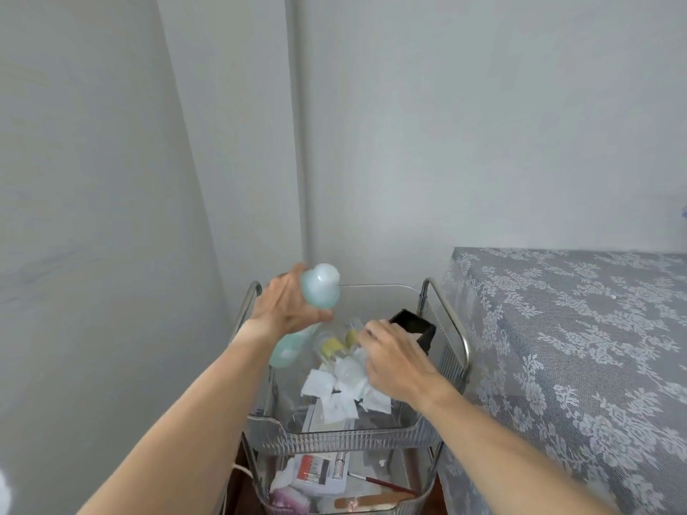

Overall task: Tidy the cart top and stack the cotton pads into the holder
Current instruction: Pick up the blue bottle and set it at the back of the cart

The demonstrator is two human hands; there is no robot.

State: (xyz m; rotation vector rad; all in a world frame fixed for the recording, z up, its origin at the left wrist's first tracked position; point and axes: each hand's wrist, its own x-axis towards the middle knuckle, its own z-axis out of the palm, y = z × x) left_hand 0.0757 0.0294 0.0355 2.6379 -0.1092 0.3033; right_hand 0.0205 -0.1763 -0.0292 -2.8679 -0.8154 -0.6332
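Clear acrylic cart top [334, 436]: our left hand [286, 306] clenches a pale blue bottle [320, 288] above its far left corner, while our right hand [390, 360], fingers curled loosely, rests on scattered white cotton pads [334, 392] beside the black holder [416, 325].

The cart's top tray [334, 436] is clear, glossy plastic with a ribbed front wall, framed by shiny metal rails [446, 310]. The cotton pads [340, 388] heaped near its front edge look soft, matt and fibrous, and the black holder [427, 338] at the right edge looks matt. The aqua bottle [319, 291] is smooth translucent plastic; lace-patterned cloth [576, 328] covers the neighbouring table.
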